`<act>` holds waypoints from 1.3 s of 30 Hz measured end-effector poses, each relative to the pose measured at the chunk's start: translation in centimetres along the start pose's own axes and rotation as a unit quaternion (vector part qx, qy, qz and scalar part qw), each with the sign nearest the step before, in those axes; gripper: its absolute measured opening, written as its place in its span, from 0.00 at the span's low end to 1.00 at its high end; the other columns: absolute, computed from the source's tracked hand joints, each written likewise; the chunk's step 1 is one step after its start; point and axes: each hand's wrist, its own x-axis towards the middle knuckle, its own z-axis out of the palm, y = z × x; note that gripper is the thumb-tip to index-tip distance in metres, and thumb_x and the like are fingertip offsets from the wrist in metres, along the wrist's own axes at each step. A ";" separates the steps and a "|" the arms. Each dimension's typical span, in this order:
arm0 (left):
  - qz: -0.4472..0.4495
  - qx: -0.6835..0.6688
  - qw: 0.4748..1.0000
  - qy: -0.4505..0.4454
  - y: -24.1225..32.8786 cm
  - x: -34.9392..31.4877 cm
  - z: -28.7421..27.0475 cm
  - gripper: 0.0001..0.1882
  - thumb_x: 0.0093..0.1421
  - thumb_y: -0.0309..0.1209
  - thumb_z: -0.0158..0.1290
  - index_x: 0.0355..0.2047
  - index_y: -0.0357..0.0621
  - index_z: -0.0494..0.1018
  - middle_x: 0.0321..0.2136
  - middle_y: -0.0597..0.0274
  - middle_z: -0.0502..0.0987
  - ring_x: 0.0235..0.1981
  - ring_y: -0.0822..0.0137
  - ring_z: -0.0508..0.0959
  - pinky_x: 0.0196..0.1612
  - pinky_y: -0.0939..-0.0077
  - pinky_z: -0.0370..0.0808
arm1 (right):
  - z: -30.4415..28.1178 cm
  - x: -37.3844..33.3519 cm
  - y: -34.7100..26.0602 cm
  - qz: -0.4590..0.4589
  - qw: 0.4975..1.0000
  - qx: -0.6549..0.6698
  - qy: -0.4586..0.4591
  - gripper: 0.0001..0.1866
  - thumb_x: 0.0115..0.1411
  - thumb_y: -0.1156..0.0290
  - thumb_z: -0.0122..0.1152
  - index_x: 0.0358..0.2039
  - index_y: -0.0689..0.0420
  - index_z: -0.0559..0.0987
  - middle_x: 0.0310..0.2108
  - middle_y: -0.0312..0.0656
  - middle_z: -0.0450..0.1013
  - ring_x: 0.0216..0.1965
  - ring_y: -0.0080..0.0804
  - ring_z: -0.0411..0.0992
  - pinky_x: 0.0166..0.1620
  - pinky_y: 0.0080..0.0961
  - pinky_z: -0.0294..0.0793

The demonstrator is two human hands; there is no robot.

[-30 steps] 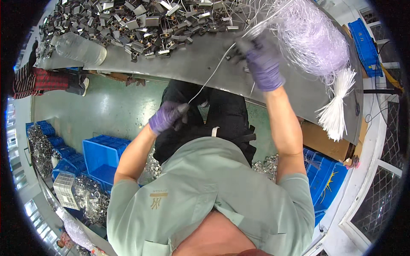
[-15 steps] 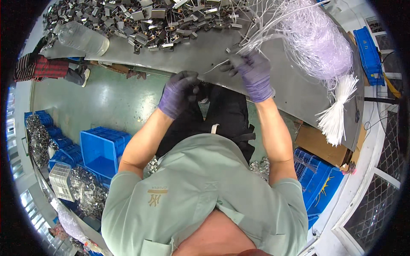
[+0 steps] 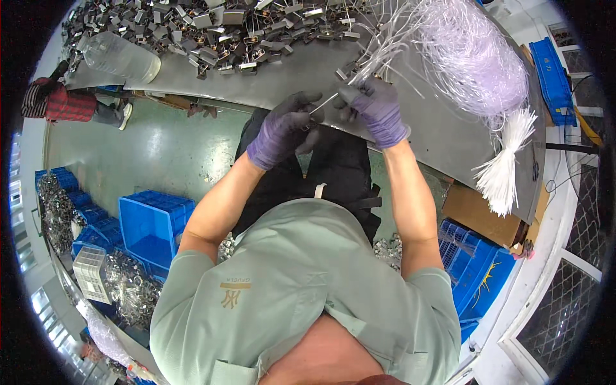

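Observation:
My left hand (image 3: 286,129), in a grey and purple work glove, is closed at the table's near edge on one end of a thin white strand (image 3: 325,102). The strand slants up to my right hand (image 3: 375,110), gloved alike, whose fingers are bent around it. A bunch of clear, thread-like strands (image 3: 385,51) fans out just beyond the right hand. Whether its fingers also grip that bunch cannot be made out. Many small dark rectangular parts with thin wires (image 3: 250,38) are heaped at the far side of the grey table (image 3: 282,83).
A clear plastic bottle (image 3: 122,56) lies at the left. On the right are a bundle of translucent strands (image 3: 478,64) and a sheaf of white strips (image 3: 504,167). Blue crates (image 3: 151,224) stand on the floor. Another person's red plaid sleeve (image 3: 70,104) shows far left.
My left hand has moved right and slightly down, nearer the right hand. The right hand has shifted a little up and to the right. The strand between them is steeper.

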 end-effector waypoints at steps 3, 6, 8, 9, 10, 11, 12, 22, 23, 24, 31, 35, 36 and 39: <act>0.013 0.048 0.998 0.025 -0.5 1.3 0.2 0.26 0.56 0.30 0.45 0.55 0.34 0.57 0.29 0.57 0.71 0.16 0.71 0.68 0.19 0.81 0.66 | 1.5 -1.0 -0.4 -0.033 0.996 -0.086 0.012 0.14 0.52 0.62 0.61 0.28 0.62 0.79 0.19 0.43 0.74 0.21 0.31 0.73 0.27 0.26 0.72; -0.005 0.137 0.990 0.041 0.6 2.2 1.5 0.28 0.57 0.31 0.45 0.57 0.34 0.55 0.33 0.55 0.71 0.22 0.70 0.71 0.25 0.80 0.70 | 1.4 -0.8 -0.5 0.053 0.998 -0.028 -0.014 0.11 0.53 0.68 0.62 0.31 0.63 0.78 0.18 0.38 0.73 0.16 0.22 0.69 0.23 0.20 0.69; -0.026 0.166 0.986 0.023 0.9 3.1 2.1 0.29 0.58 0.33 0.45 0.58 0.34 0.54 0.35 0.54 0.71 0.26 0.69 0.73 0.28 0.80 0.71 | 0.1 0.4 1.8 -0.184 0.933 -0.299 0.076 0.19 0.52 0.53 0.59 0.30 0.59 0.79 0.22 0.51 0.74 0.27 0.46 0.74 0.32 0.37 0.71; 0.031 0.249 0.968 0.013 0.7 4.0 2.0 0.29 0.59 0.35 0.46 0.57 0.33 0.55 0.36 0.53 0.71 0.29 0.69 0.73 0.33 0.79 0.72 | -0.8 0.7 1.9 -0.188 0.932 -0.299 0.077 0.19 0.52 0.53 0.59 0.30 0.59 0.79 0.22 0.51 0.74 0.27 0.46 0.74 0.32 0.37 0.71; 0.089 0.329 0.940 0.007 0.4 5.0 1.7 0.29 0.60 0.37 0.46 0.57 0.33 0.55 0.38 0.52 0.72 0.32 0.68 0.73 0.37 0.78 0.72 | -1.8 1.4 0.1 -0.021 0.995 -0.060 0.080 0.15 0.52 0.59 0.61 0.30 0.60 0.78 0.20 0.46 0.74 0.21 0.35 0.71 0.25 0.29 0.69; 0.184 0.351 0.918 0.004 -0.1 6.1 1.3 0.29 0.60 0.39 0.49 0.56 0.33 0.56 0.41 0.52 0.72 0.38 0.67 0.73 0.43 0.75 0.71 | -3.0 1.9 -1.1 0.147 0.969 0.182 0.077 0.12 0.52 0.65 0.63 0.29 0.61 0.77 0.18 0.41 0.73 0.15 0.24 0.69 0.19 0.22 0.67; 0.192 0.351 0.916 0.005 -0.3 7.2 0.9 0.29 0.60 0.39 0.49 0.56 0.33 0.56 0.41 0.52 0.72 0.38 0.67 0.73 0.43 0.75 0.71 | -4.3 2.8 0.0 0.140 0.971 0.178 0.075 0.12 0.52 0.65 0.63 0.29 0.61 0.77 0.18 0.41 0.73 0.15 0.24 0.69 0.19 0.22 0.67; -0.021 0.034 0.986 0.161 -0.6 19.8 -0.6 0.26 0.52 0.40 0.59 0.47 0.36 0.68 0.33 0.53 0.76 0.29 0.65 0.75 0.34 0.71 0.74 | -12.0 5.6 0.0 0.028 0.955 0.125 0.267 0.18 0.57 0.65 0.57 0.39 0.68 0.70 0.23 0.49 0.74 0.13 0.27 0.68 0.16 0.20 0.63; -0.027 0.030 0.990 0.135 -0.6 20.5 -1.0 0.19 0.52 0.36 0.60 0.41 0.39 0.71 0.26 0.59 0.76 0.20 0.68 0.73 0.25 0.73 0.74 | -11.9 5.4 -1.9 0.014 0.943 0.207 0.260 0.19 0.57 0.65 0.56 0.40 0.69 0.70 0.24 0.50 0.74 0.14 0.28 0.69 0.17 0.21 0.64; -0.027 0.030 0.990 0.134 -0.9 20.9 -1.2 0.19 0.52 0.36 0.60 0.41 0.39 0.71 0.26 0.59 0.76 0.20 0.68 0.73 0.25 0.73 0.74 | -11.9 5.5 -2.9 -0.007 0.940 0.218 0.263 0.18 0.57 0.66 0.55 0.42 0.68 0.70 0.26 0.50 0.74 0.15 0.30 0.70 0.18 0.21 0.66; -0.066 0.064 0.990 0.104 -0.9 20.9 -1.8 0.04 0.51 0.29 0.55 0.24 0.43 0.76 0.19 0.62 0.75 0.17 0.70 0.74 0.26 0.76 0.73 | -17.5 8.8 -6.6 0.012 0.979 0.110 0.172 0.19 0.56 0.61 0.57 0.40 0.64 0.73 0.26 0.43 0.75 0.17 0.24 0.71 0.19 0.17 0.67; 0.063 0.165 0.984 0.030 -1.1 20.7 -2.2 0.03 0.50 0.28 0.55 0.23 0.43 0.76 0.19 0.60 0.76 0.19 0.67 0.75 0.26 0.74 0.74 | -21.2 10.1 -11.4 0.020 0.991 -0.093 0.092 0.18 0.56 0.57 0.55 0.39 0.60 0.74 0.23 0.37 0.74 0.15 0.20 0.69 0.16 0.15 0.64; 0.010 0.119 0.992 0.048 -1.0 20.6 -1.8 0.04 0.50 0.28 0.54 0.24 0.42 0.76 0.21 0.59 0.77 0.21 0.67 0.76 0.27 0.73 0.75 | -22.5 10.7 -12.0 0.034 0.986 -0.147 0.077 0.18 0.56 0.57 0.55 0.39 0.59 0.74 0.23 0.37 0.74 0.15 0.19 0.68 0.16 0.15 0.63; -0.048 0.075 0.994 0.062 -2.1 21.4 -3.9 0.08 0.51 0.32 0.53 0.27 0.40 0.76 0.25 0.59 0.78 0.28 0.68 0.77 0.30 0.70 0.76 | -23.0 11.2 -16.7 0.006 0.986 -0.102 0.133 0.12 0.58 0.63 0.54 0.29 0.59 0.77 0.16 0.40 0.71 0.09 0.26 0.65 0.12 0.19 0.62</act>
